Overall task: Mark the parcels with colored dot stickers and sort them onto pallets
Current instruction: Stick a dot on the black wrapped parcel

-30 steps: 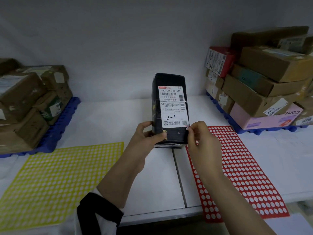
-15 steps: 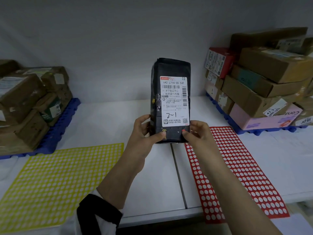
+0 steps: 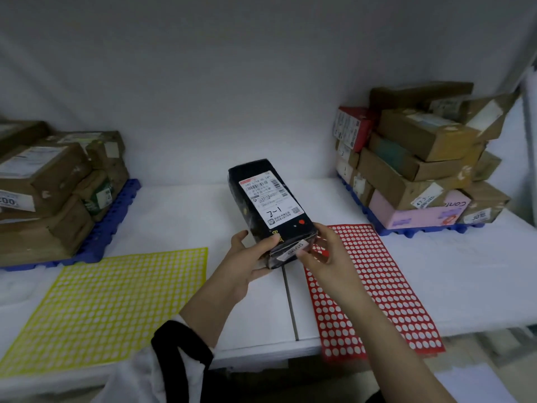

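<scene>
A black parcel (image 3: 263,205) with a white shipping label marked "2-1" is held above the white table, tilted back and to the left. A red dot sticker (image 3: 302,222) sits on its face beside the label's lower corner. My left hand (image 3: 250,264) grips the parcel's near end from the left and below. My right hand (image 3: 322,257) touches the same end from the right. The red sticker sheet (image 3: 377,286) lies under my right hand. At left lies the yellow sticker sheet (image 3: 110,303).
A blue pallet (image 3: 116,216) at left carries brown cardboard parcels (image 3: 46,181). Another blue pallet (image 3: 412,231) at right holds a stack of brown, pink and red boxes (image 3: 415,158). A seam (image 3: 290,303) runs down the white table. A wall stands behind.
The parcel went from upright to tilted back and leftward. A red dot now shows on its face. My right hand slipped from the front to the parcel's near end.
</scene>
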